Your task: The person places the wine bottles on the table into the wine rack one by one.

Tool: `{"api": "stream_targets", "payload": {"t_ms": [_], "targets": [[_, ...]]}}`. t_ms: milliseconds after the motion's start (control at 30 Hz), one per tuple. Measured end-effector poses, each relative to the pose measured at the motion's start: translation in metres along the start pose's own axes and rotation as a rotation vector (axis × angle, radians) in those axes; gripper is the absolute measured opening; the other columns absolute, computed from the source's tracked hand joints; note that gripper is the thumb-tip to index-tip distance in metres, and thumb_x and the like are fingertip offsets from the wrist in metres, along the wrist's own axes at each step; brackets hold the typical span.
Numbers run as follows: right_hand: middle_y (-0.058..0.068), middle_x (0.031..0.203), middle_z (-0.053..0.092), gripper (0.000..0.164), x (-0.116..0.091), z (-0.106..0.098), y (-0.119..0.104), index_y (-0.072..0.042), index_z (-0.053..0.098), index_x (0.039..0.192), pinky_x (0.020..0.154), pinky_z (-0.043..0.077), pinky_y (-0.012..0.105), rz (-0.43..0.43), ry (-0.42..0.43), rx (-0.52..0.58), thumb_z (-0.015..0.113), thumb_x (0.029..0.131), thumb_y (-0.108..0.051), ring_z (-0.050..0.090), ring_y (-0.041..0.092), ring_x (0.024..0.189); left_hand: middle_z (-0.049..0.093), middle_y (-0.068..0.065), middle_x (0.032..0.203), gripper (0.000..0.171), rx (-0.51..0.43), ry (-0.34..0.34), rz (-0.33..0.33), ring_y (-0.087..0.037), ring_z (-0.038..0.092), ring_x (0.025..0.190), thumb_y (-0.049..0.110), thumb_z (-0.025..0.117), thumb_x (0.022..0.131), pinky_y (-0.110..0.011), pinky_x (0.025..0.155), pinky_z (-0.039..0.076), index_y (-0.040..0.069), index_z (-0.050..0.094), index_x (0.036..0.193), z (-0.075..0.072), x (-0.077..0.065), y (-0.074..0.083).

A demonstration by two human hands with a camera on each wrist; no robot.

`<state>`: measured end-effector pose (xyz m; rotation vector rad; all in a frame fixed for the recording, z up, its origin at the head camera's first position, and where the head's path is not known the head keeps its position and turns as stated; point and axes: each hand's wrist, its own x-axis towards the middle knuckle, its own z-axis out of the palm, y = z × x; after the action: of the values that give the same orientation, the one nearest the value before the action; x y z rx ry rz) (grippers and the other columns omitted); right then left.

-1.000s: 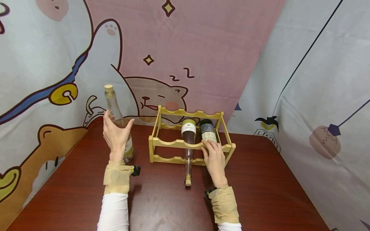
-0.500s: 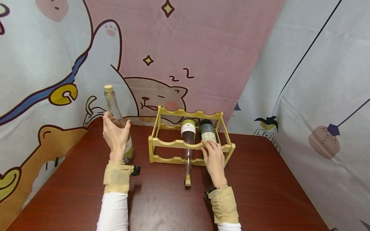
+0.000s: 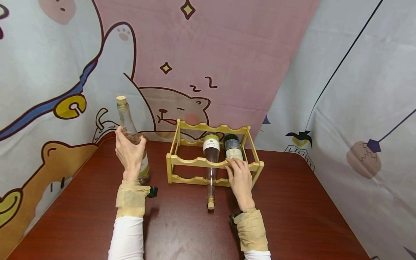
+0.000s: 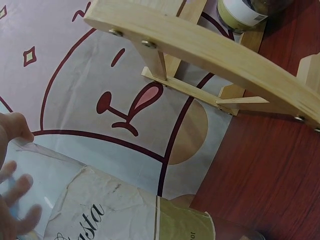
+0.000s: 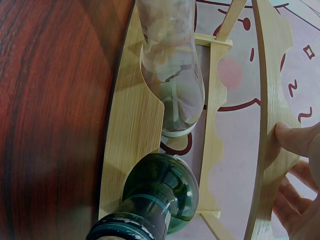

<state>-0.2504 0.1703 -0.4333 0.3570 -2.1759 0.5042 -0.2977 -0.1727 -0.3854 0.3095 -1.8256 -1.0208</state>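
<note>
Gripping a corked bottle [image 3: 128, 124] left of the rack [image 3: 170, 169], the left hand [image 3: 131, 153] curls round its glass — the right hand [image 3: 241, 177] pinches the upper front rail [image 3: 198, 162]. Rack contents: one clear bottle [image 3: 212, 153], one green bottle [image 3: 233, 146].

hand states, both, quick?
Left hand: closed, holding the corked clear bottle.
Right hand: closed, gripping the wooden rack's upper front rail, thumb on one side, fingers on the other.

Soft, even light leaves a pale sheen on the tabletop [image 3: 190, 234], and both wrist views seem dimmer.
</note>
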Motion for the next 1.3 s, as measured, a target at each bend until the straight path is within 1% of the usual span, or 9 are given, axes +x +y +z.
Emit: {"api": "stream_targets", "payload": {"t_ms": [233, 567, 833, 1067, 1300], "targets": [[0.009, 0.103, 0.068, 0.024, 0.001, -0.001, -0.001, -0.011, 0.072, 0.105, 0.074, 0.052, 0.042, -0.001, 0.003, -0.002, 0.074, 0.081, -0.011, 0.059, 0.029, 0.088, 0.061, -0.018, 0.102, 0.059, -0.004, -0.004, 0.012, -0.041, 0.06, 0.089, 0.014, 0.069, 0.072, -0.057, 0.077, 0.045, 0.004, 0.047, 0.126, 0.0, -0.001, 0.001], [0.009, 0.102, 0.069, 0.025, 0.0, 0.0, -0.001, -0.011, 0.071, 0.105, 0.073, 0.051, 0.042, -0.006, 0.009, 0.004, 0.074, 0.08, -0.011, 0.059, 0.029, 0.087, 0.061, -0.019, 0.101, 0.06, 0.004, -0.032, 0.018, -0.042, 0.06, 0.087, 0.015, 0.071, 0.072, -0.057, 0.076, 0.045, 0.003, 0.047, 0.125, -0.003, -0.004, 0.004], [0.008, 0.102, 0.068, 0.026, 0.0, 0.0, 0.0, -0.011, 0.071, 0.105, 0.072, 0.051, 0.041, -0.005, 0.012, -0.001, 0.074, 0.08, -0.012, 0.059, 0.028, 0.086, 0.062, -0.019, 0.098, 0.057, -0.001, -0.06, 0.065, -0.041, 0.06, 0.083, 0.015, 0.071, 0.072, -0.056, 0.074, 0.045, 0.003, 0.048, 0.123, -0.003, -0.007, 0.009], [0.008, 0.102, 0.068, 0.025, 0.001, 0.0, 0.0, -0.012, 0.071, 0.106, 0.073, 0.052, 0.041, 0.012, -0.005, 0.003, 0.073, 0.081, -0.012, 0.059, 0.028, 0.088, 0.062, -0.02, 0.099, 0.057, 0.005, -0.071, 0.099, -0.043, 0.06, 0.085, 0.017, 0.07, 0.072, -0.057, 0.074, 0.045, 0.002, 0.048, 0.123, -0.003, -0.01, 0.011], [0.008, 0.103, 0.068, 0.025, 0.0, 0.0, 0.001, -0.012, 0.071, 0.106, 0.074, 0.052, 0.041, 0.015, -0.011, -0.001, 0.073, 0.081, -0.012, 0.059, 0.028, 0.088, 0.061, -0.023, 0.101, 0.058, 0.019, -0.079, 0.154, -0.046, 0.059, 0.087, 0.015, 0.07, 0.071, -0.059, 0.072, 0.045, 0.002, 0.048, 0.123, -0.004, -0.014, 0.016]]}}
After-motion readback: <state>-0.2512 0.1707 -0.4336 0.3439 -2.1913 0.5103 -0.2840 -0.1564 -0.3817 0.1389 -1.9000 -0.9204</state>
